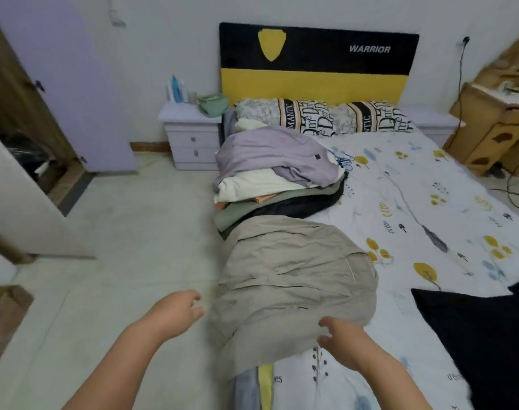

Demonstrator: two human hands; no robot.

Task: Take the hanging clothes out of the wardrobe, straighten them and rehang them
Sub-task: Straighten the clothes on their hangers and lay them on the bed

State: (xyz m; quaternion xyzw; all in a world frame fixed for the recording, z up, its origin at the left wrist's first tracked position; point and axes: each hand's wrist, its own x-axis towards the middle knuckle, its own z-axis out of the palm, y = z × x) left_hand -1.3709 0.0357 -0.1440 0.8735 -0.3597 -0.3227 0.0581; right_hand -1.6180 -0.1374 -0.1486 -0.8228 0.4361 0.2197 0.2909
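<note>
On the near left edge of the bed with its white leaf-patterned sheet [415, 184] lies a crumpled beige linen-like garment [293, 279], just in front of a stacked pile of lilac, cream, green and dark clothes [276, 179]. The right hand [341, 341] hovers at its near hem, fingers loosely spread, pinching nothing; the left hand [175, 312] hangs over the floor just beside it, also relaxed and empty. The cloth looks light, limp and creased; taking it at the shoulders or collar would probably let it hang straight.
</note>
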